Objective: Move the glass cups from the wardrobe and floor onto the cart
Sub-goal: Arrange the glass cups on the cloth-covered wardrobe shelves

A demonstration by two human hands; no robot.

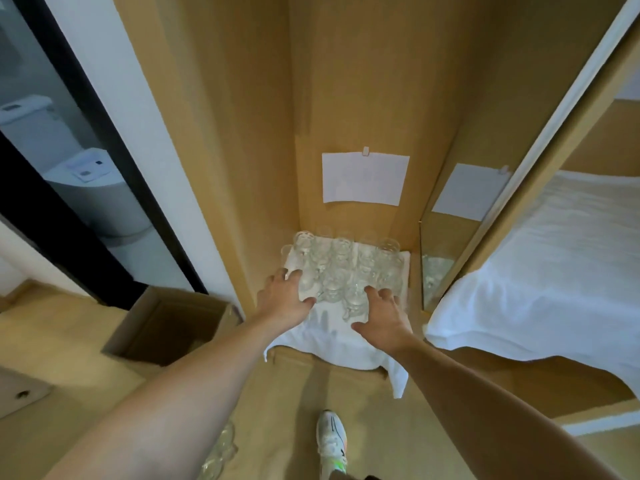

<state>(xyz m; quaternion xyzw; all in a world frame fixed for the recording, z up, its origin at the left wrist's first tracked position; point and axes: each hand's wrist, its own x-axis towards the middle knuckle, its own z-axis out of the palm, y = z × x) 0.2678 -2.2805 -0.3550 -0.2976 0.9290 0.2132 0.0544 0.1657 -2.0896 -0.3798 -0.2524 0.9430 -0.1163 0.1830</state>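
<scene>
Glass cups clustered upright on a white towel on the wardrobe floor, close together, several touching. More glass cups on the floor at the lower edge, near a white shoe. Cart not in view.

Step in hand, by judgement: reaching in for the first pick from the wardrobe cluster. Left hand spread, fingers relaxed, fingertips at the near-left cups, nothing gripped. Right hand likewise spread, fingers loosely bent, just beside the front cups, holding nothing. Contact with the glass hard to tell.

Next move calls for closing round separate cups without knocking neighbours, then lifting straight up clear of the towel.
</scene>
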